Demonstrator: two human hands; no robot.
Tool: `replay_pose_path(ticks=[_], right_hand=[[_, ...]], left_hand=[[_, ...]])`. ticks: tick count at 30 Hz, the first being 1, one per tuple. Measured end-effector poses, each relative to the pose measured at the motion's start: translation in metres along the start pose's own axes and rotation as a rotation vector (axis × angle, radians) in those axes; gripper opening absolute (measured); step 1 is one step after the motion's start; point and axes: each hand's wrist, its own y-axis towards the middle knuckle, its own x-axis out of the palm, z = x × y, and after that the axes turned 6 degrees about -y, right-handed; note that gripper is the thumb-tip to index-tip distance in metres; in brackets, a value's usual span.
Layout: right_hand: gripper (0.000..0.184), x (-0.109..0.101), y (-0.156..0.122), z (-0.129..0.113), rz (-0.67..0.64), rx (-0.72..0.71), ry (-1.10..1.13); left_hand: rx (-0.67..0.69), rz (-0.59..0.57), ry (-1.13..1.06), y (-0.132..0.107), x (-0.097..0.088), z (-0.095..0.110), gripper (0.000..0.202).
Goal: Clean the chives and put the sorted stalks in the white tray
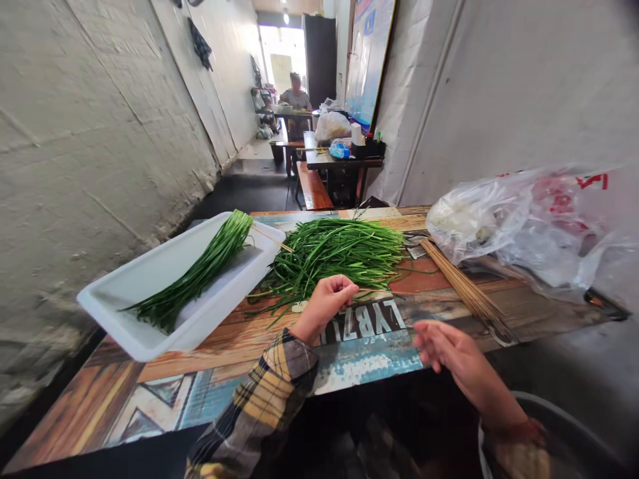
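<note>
My left hand [329, 303] is closed in a pinch on a thin bamboo skewer [382, 291], which points right, low over the table. Just beyond it lies a loose pile of green garlic chives [344, 249]. To the right, my right hand [446, 349] hovers near the table's front edge, fingers loosely bent and nothing visible in them. A white plastic tray [117, 286] on the left holds a bunch of chives [204, 273] with a skewer [272, 237] sticking out of its cut end. A bundle of bamboo skewers [464, 286] lies right of the pile.
Clear plastic bags [524, 226] cover the table's right end. The patterned wooden table [224, 359] runs between two pale walls. A bucket rim [554, 406] shows at the lower right. Farther back are another table [344, 159], a bench [313, 186] and a seated person [295, 100].
</note>
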Motion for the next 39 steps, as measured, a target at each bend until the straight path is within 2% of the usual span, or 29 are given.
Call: replay_pose_path(ticks=[1,2,5,6,8,9,11,13,16,18,22,24,27,33,36,39], right_hand=[[0.029,-0.003,-0.011,-0.001,-0.080,-0.008,-0.068],[0.027,-0.006,-0.020,-0.004,-0.072,-0.045,-0.114],[0.023,-0.011,-0.032,-0.016,0.100,-0.234,-0.202],[0.024,-0.009,-0.032,-0.019,0.143,-0.265,-0.254],[0.024,0.000,-0.027,-0.020,0.148,-0.284,-0.413],[0.024,0.008,-0.025,-0.017,0.090,-0.305,-0.481],[0.022,0.025,-0.025,-0.005,-0.025,-0.358,-0.520],[0.023,0.041,-0.029,0.009,-0.077,-0.365,-0.510],[0.023,0.054,-0.037,0.023,-0.072,-0.348,-0.452],[0.024,0.055,-0.034,0.024,-0.072,-0.302,-0.359],[0.030,0.052,-0.005,0.012,-0.035,-0.121,0.062],[0.030,0.055,0.014,0.006,-0.009,-0.057,0.263],[0.027,0.064,0.040,0.006,0.009,-0.056,0.278],[0.015,0.071,0.064,0.016,0.062,-0.337,-0.175],[0.015,0.070,0.068,0.018,0.083,-0.394,-0.255],[0.017,0.069,0.069,0.017,0.075,-0.393,-0.235]], left_hand=[[0.020,-0.044,0.050,-0.001,0.001,-0.001,0.026],[0.040,-0.097,0.116,-0.003,0.003,-0.001,0.024],[0.090,-0.268,0.264,-0.016,0.017,-0.004,0.021],[0.100,-0.309,0.290,-0.022,0.023,-0.004,0.020],[0.137,-0.375,0.336,-0.038,0.034,-0.005,0.018],[0.155,-0.391,0.360,-0.046,0.039,-0.005,0.018],[0.160,-0.367,0.394,-0.062,0.045,-0.007,0.019],[0.129,-0.336,0.399,-0.076,0.046,-0.008,0.022],[0.082,-0.296,0.379,-0.088,0.036,-0.010,0.026],[0.074,-0.216,0.369,-0.089,0.023,-0.009,0.024],[0.100,0.102,0.369,-0.075,-0.011,-0.003,0.027],[0.143,0.212,0.415,-0.062,-0.023,-0.003,0.027],[0.231,0.179,0.637,-0.039,-0.025,-0.008,0.019],[0.382,0.025,1.176,-0.003,-0.008,-0.012,0.012],[0.368,-0.058,1.262,0.009,-0.010,-0.011,0.008],[0.362,-0.047,1.201,0.017,-0.014,-0.012,0.010]])
